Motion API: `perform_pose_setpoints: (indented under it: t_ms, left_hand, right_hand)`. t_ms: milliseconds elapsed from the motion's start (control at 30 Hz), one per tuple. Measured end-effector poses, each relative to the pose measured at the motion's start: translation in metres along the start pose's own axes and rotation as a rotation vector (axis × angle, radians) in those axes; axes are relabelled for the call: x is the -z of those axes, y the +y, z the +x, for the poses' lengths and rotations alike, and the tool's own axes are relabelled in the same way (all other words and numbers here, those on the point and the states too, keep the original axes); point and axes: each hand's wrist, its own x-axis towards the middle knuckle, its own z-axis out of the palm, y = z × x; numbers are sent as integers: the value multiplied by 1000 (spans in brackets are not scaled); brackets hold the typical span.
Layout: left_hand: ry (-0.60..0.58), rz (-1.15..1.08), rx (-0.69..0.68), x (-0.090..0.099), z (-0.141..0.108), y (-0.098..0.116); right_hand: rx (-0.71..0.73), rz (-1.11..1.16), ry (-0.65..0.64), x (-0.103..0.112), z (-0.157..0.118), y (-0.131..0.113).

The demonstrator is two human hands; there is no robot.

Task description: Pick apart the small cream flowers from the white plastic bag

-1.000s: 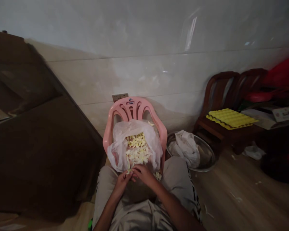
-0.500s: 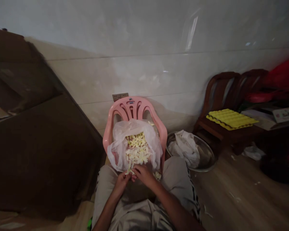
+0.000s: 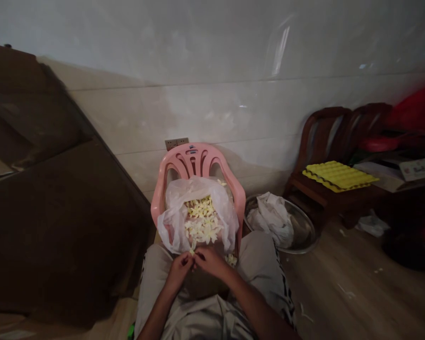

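My left hand (image 3: 181,267) and my right hand (image 3: 209,260) meet above my lap, at the front edge of a pink plastic chair (image 3: 238,191). Their fingertips are pinched together around a pale yellow-white flower (image 3: 192,250), whose petals stick up between them. Just beyond my fingers, a white plastic bag (image 3: 175,203) lies opened on the chair seat. Many loose pale flowers (image 3: 202,219) lie in its mouth. Another small bunch of flowers (image 3: 231,259) shows beside my right wrist. My fingers partly hide the flower they hold.
To the right, a metal basin (image 3: 304,236) on the floor holds a white bag (image 3: 272,217). Past it, yellow egg trays (image 3: 340,176) sit on a dark wooden chair (image 3: 315,189). A large brown board or carton (image 3: 49,226) stands at left. Behind the pink chair is a tiled wall (image 3: 198,108).
My hands have drawn slightly closer together, and the flower now shows less, with its petals pointing upward. The bag and chair stay in place.
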Motion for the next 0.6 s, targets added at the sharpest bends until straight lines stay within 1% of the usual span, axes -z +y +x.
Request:
perform_pose_setpoints:
  t_ms: [133, 233, 433, 533, 600]
  left_hand:
    - [-9, 104, -30, 0, -3, 0]
    - [-42, 156, -65, 0, -5, 2]
    - [-65, 229, -87, 1, -9, 11]
    - [-57, 216, -81, -1, -10, 13]
    - [-66, 183, -73, -3, -10, 14]
  right_hand:
    - [-69, -29, 7, -3, 1, -1]
    - [-93, -24, -22, -5, 1, 1]
    - [-65, -100, -65, 1, -1, 5]
    - [-100, -79, -110, 5, -1, 4]
    - [-154, -37, -76, 4, 0, 2]
